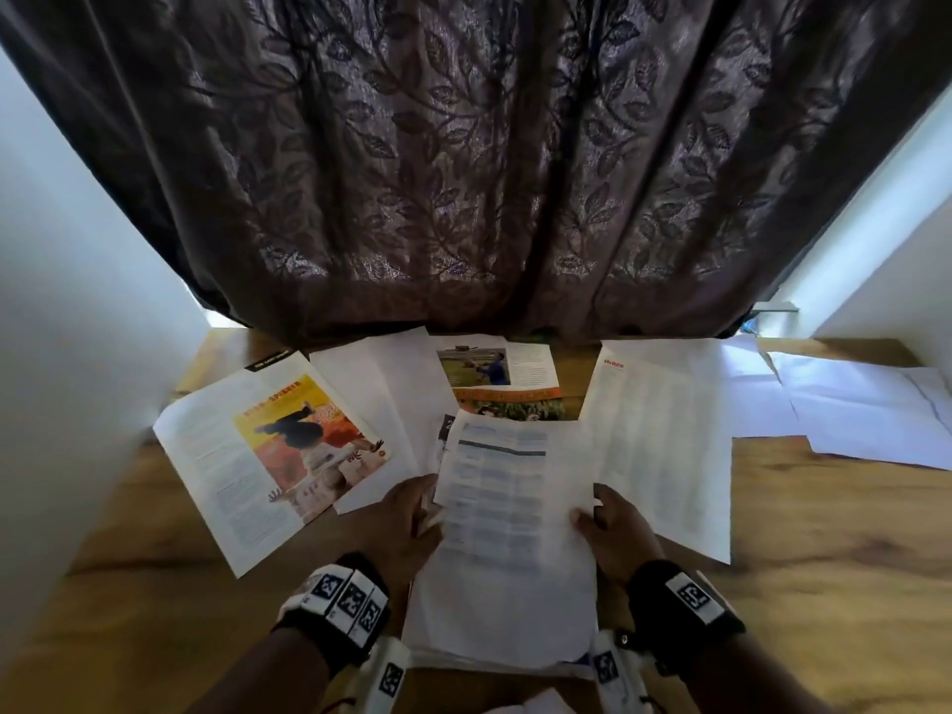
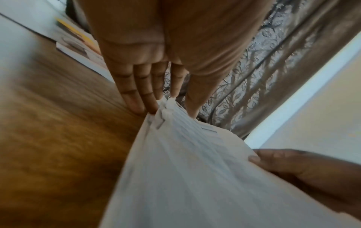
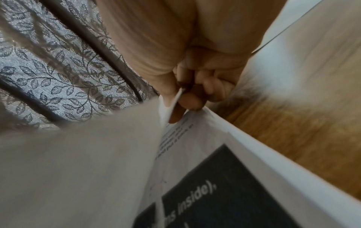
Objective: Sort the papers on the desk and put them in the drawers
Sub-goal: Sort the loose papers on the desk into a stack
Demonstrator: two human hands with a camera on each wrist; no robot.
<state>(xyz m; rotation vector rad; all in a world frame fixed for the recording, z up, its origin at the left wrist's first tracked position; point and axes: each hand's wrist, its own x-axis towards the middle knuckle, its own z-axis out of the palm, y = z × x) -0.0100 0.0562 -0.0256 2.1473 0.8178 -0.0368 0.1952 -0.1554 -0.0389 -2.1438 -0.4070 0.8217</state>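
A stack of papers (image 1: 507,569) is held just above the wooden desk (image 1: 803,533), in front of me. Its top sheet (image 1: 494,487) carries a printed table. My left hand (image 1: 427,502) holds the stack's left edge; in the left wrist view the paper corner (image 2: 166,108) sits between the straight fingers (image 2: 136,95) and the thumb. My right hand (image 1: 587,512) grips the right edge. In the right wrist view it (image 3: 175,101) pinches a sheet edge between thumb and curled fingers, above a page with a dark printed block (image 3: 220,192).
Loose papers lie spread across the desk: a magazine page with an orange picture (image 1: 288,450), white sheets (image 1: 381,399), a green and orange page (image 1: 505,378), an index page (image 1: 664,445) and more white sheets (image 1: 865,409). A dark leaf-patterned curtain (image 1: 463,172) hangs behind the desk.
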